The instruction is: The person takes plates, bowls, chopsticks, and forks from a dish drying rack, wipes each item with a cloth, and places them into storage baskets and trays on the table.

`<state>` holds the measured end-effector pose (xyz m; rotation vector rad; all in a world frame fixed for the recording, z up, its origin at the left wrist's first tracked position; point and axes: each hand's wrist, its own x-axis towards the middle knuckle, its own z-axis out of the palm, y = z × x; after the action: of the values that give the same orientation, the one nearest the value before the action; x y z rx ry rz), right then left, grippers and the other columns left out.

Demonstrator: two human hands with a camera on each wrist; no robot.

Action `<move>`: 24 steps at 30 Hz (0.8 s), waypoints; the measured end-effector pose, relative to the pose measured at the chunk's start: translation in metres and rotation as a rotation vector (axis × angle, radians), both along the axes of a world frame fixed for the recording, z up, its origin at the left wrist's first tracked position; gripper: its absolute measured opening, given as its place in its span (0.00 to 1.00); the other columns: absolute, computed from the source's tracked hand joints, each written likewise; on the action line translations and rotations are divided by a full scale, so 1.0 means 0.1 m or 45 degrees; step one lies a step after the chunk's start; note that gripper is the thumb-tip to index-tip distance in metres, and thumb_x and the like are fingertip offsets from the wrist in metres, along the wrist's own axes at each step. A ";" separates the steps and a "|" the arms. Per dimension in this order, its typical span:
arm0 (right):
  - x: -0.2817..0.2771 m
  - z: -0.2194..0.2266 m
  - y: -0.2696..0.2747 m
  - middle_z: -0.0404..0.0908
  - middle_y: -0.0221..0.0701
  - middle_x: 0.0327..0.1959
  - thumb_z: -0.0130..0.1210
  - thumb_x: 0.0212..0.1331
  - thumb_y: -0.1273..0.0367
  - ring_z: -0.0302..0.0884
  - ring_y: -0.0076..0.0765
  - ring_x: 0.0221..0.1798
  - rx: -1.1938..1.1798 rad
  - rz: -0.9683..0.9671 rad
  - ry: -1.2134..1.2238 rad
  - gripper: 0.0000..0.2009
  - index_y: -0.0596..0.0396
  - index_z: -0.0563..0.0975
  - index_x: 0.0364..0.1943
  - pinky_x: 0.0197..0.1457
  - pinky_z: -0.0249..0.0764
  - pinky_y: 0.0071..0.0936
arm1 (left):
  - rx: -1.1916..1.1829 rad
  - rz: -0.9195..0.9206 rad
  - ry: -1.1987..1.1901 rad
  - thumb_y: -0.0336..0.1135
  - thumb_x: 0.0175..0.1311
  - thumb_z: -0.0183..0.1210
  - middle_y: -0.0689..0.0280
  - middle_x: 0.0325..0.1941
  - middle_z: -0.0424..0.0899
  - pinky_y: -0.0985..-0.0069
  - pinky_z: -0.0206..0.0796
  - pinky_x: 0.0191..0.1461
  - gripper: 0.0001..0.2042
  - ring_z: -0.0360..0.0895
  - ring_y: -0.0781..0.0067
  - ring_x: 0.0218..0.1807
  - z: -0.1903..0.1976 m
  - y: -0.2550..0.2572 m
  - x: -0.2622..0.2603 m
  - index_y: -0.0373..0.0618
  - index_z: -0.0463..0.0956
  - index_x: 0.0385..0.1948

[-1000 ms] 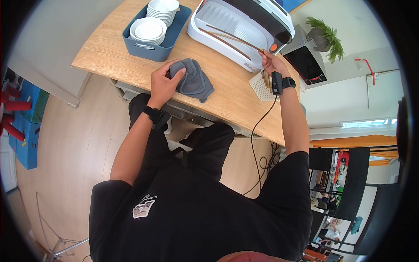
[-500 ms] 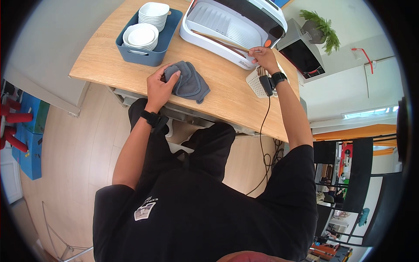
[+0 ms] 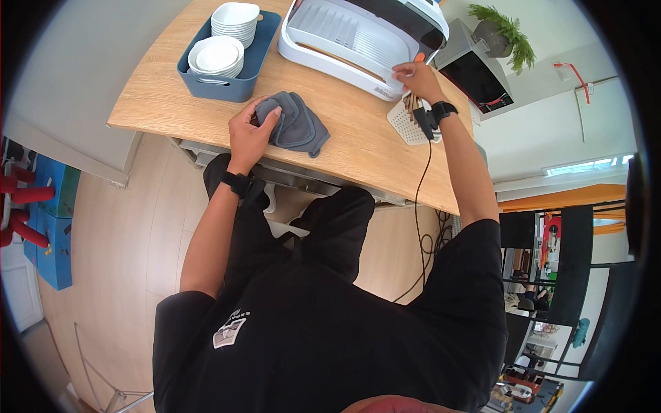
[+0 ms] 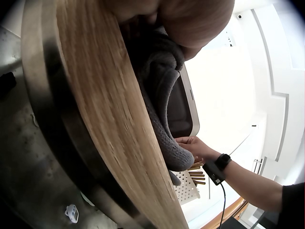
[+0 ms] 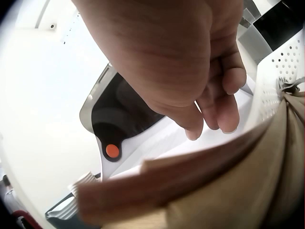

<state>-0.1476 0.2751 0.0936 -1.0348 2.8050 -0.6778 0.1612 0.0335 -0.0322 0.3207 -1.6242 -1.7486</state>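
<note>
In the head view my left hand [image 3: 248,138] grips a grey cloth [image 3: 297,125] near the table's front edge; the left wrist view shows the folded cloth [image 4: 164,100] under the fingers. My right hand [image 3: 421,82] is over the right front corner of a white box [image 3: 330,63] with a raised dark lid. Its fingers [image 5: 228,112] are loosely bent with nothing between them in the right wrist view. Brown sticks [image 3: 344,60] lie along the inside front of the box. Below the right hand stands a perforated white basket [image 3: 405,125] with wooden utensils in it.
A blue bin [image 3: 234,89] with stacked white bowls [image 3: 219,56] stands at the table's left. Beyond the right end are a microwave [image 3: 475,72] and a plant [image 3: 506,38]. A black cable [image 3: 420,227] hangs from the right wrist.
My right hand has let go of the sticks, which it held by one end; they now lie in the box. My left hand stays on the cloth. The head view has shifted slightly.
</note>
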 end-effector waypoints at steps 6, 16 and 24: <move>0.39 0.51 0.25 0.86 0.33 0.29 0.64 0.56 0.62 0.79 0.26 0.25 0.019 0.067 0.276 0.13 0.56 0.86 0.38 0.32 0.73 0.23 | -0.002 -0.013 -0.005 0.28 0.61 0.65 0.62 0.41 0.85 0.82 0.72 0.47 0.16 0.80 0.80 0.41 -0.04 -0.01 -0.02 0.30 0.78 0.50; 1.24 0.17 1.07 0.84 0.27 0.28 0.70 0.50 0.67 0.68 0.22 0.20 0.051 -0.010 0.392 0.13 0.52 0.85 0.41 0.26 0.67 0.22 | 0.061 -0.053 -0.004 0.28 0.62 0.65 0.62 0.42 0.84 0.82 0.71 0.48 0.16 0.79 0.80 0.42 -0.06 -0.02 -0.03 0.30 0.77 0.50; 1.27 0.02 1.02 0.85 0.26 0.31 0.69 0.50 0.70 0.66 0.23 0.19 -0.035 0.077 0.449 0.15 0.50 0.85 0.44 0.26 0.67 0.21 | 0.059 -0.041 0.021 0.28 0.63 0.64 0.63 0.42 0.84 0.81 0.70 0.49 0.16 0.78 0.80 0.42 -0.09 -0.01 -0.03 0.31 0.77 0.51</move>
<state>-0.0210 0.3773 0.0954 -1.3588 3.0446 -0.5784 0.1584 0.0323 -0.0417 0.3028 -1.5871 -1.8109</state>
